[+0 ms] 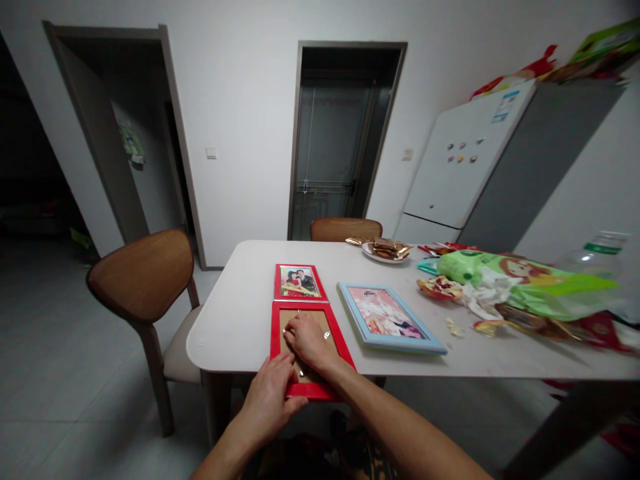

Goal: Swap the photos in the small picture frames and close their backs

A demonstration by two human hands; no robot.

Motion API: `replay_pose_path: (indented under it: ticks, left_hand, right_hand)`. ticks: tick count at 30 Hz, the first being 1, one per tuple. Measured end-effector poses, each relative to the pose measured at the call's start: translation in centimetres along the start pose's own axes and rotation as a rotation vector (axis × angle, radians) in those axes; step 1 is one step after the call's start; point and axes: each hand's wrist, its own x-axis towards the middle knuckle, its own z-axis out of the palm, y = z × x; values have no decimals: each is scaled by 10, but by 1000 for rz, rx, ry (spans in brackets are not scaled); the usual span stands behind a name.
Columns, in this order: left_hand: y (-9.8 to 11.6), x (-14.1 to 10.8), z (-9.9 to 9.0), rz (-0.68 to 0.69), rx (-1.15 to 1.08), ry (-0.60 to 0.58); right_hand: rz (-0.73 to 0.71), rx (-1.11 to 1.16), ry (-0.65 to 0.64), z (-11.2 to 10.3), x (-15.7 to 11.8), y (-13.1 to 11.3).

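Observation:
A red double photo frame (340, 340) lies opened out near the table's front edge. Its far half shows a photo of two people (300, 281); the near half has a brown backing board (313, 373) with small metal clips (327, 335) around it. My left hand (270, 393) grips the near left corner of the red frame, thumb along the bottom edge. Over the backing board, my right hand (307, 340) has its fingers pinched at the metal clip on the left side, which they partly cover. Right of it lies a light blue photo frame (353, 313) with a pink picture.
Behind, a plate (373, 255) holds gold-wrapped packets. To the right are a piece of opened fruit (440, 288), crumpled tissue, a green plastic bag (530, 280) and a large clear bottle (597, 257). Wooden chairs (145, 273) stand at the left and far sides.

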Motion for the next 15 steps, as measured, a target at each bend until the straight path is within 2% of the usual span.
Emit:
replay_pose_path:
  ticks: [6,11,15]
  left_hand:
    - [0,0,0,-29,1,-38]
    - [1,0,-1,-29,7,-43]
    - [2,1,-2,-32,11,-43]
  right_hand:
    - [98,-49,47,-6,1,9]
    - [51,-52,36,-5,2,12]
    - [95,-58,27,-3,3,11]
